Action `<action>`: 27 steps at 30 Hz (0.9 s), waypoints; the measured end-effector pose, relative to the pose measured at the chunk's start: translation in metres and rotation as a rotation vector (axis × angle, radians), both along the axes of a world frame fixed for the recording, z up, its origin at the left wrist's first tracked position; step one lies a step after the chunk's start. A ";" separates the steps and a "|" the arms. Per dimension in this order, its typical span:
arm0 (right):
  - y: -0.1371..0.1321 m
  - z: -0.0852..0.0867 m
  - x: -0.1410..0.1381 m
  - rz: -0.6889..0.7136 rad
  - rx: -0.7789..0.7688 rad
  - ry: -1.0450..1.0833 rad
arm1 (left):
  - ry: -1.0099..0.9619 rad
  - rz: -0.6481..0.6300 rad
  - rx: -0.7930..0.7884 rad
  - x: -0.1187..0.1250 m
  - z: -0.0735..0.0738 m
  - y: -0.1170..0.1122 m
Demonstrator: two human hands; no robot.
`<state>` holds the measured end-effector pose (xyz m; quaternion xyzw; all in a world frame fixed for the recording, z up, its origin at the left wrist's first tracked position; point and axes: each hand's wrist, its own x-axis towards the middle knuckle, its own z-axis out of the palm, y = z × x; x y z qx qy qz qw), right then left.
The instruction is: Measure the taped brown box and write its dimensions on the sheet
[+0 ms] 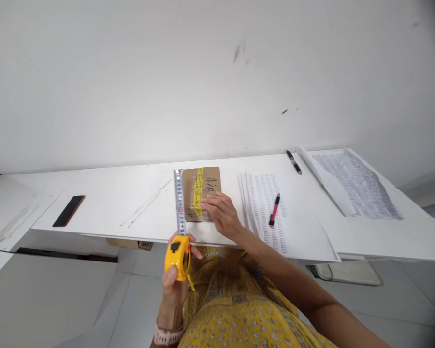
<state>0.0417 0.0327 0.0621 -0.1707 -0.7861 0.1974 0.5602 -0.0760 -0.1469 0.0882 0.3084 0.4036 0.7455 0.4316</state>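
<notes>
A small brown cardboard box (189,186) with yellow printed tape and dark handwriting lies on the white shelf-like table. My left hand (176,278) grips a yellow tape measure (177,256) at the table's front edge. Its marked metal blade (179,205) is pulled out and runs along the box's left side, its far end near the back left corner. My right hand (221,212) rests on the front right part of the box, fingers bent over the tape strip. What lies under those fingertips is hidden.
Right of the box, a stack of printed sheets (300,232) carries a red and black pen (274,210). A black pen (294,162) and more printed paper (358,186) lie farther right. On the left is a dark flat block (68,210). A white wall (203,87) borders the table's back.
</notes>
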 end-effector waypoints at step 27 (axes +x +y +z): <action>0.049 -0.020 0.160 -0.776 -0.770 -0.585 | 0.818 -0.546 -0.041 0.096 0.008 0.155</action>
